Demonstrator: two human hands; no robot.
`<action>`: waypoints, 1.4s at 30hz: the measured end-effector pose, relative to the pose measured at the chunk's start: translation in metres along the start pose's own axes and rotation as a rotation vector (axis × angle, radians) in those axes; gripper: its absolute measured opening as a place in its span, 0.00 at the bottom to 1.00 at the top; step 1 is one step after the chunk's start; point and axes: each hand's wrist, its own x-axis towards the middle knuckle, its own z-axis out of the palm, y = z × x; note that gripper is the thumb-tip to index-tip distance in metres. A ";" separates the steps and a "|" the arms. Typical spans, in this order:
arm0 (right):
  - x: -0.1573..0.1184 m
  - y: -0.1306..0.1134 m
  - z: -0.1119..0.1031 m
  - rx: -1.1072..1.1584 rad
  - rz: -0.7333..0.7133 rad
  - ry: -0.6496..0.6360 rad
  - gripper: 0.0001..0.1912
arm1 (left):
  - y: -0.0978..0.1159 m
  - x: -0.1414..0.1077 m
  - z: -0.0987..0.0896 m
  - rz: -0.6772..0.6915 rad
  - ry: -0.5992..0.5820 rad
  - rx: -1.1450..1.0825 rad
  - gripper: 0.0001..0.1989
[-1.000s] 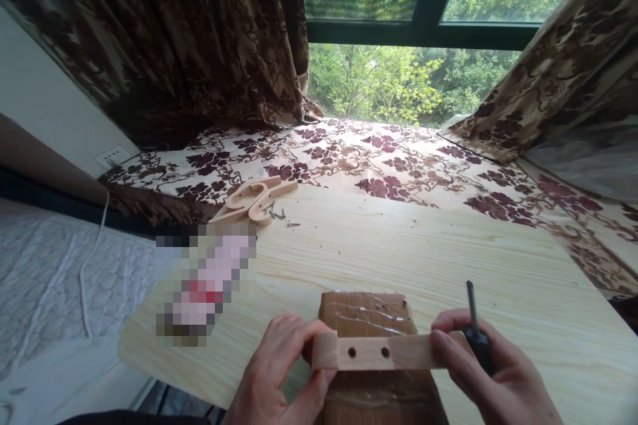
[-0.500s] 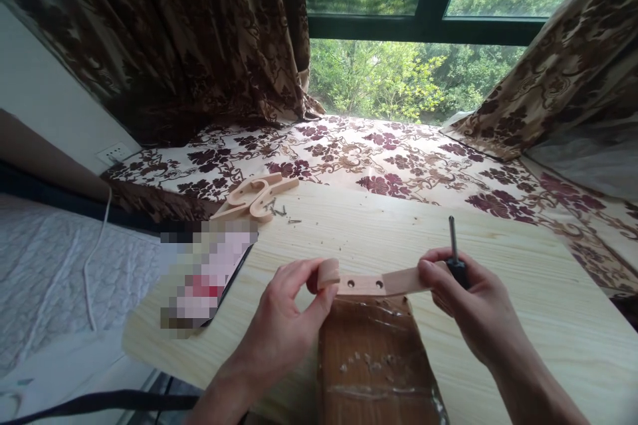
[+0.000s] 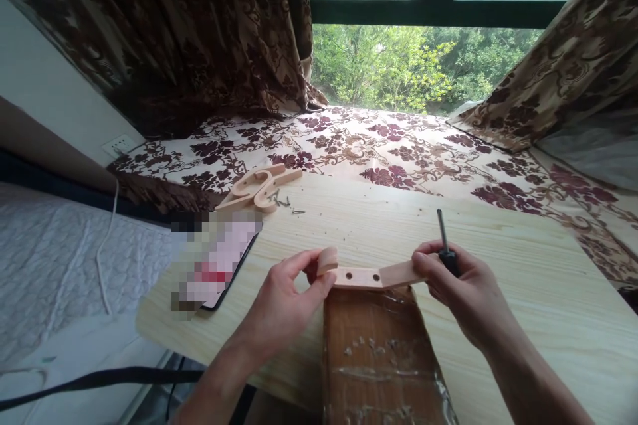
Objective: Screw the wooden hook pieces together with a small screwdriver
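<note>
A pale wooden hook (image 3: pixel 362 277) with two dark screw holes lies across the far end of a brown board (image 3: pixel 379 358) partly wrapped in clear tape. My left hand (image 3: pixel 282 299) pinches its curled end between thumb and fingers. On the other side, my right hand (image 3: pixel 461 282) grips the straight end and also holds a screwdriver (image 3: pixel 447 259), shaft pointing up, against the palm. Pale crumbs are scattered on the board. Farther back at the left lie more curved wooden hooks (image 3: pixel 266 187), with several screws (image 3: pixel 282 200) beside them.
A phone (image 3: pixel 224 265), its screen blurred out, lies at the left of the pale wooden table (image 3: pixel 523 279). Behind it is a ledge with floral cloth (image 3: pixel 349 143) under a window. A black strap (image 3: pixel 104 382) hangs at the lower left, near a quilted bed (image 3: pixel 60 252).
The camera view has shifted slightly, so the scene sits a little differently. Both hands keep hold of the wooden hook at the board's end, and the screwdriver stays in my right hand.
</note>
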 end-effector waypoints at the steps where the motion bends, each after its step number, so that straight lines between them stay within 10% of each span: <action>1: 0.001 0.000 0.000 0.001 0.004 -0.005 0.14 | 0.001 0.001 -0.001 -0.004 -0.003 -0.001 0.09; 42: 0.006 0.003 -0.009 -0.027 -0.098 0.028 0.12 | 0.006 -0.002 0.000 -0.007 -0.036 -0.037 0.08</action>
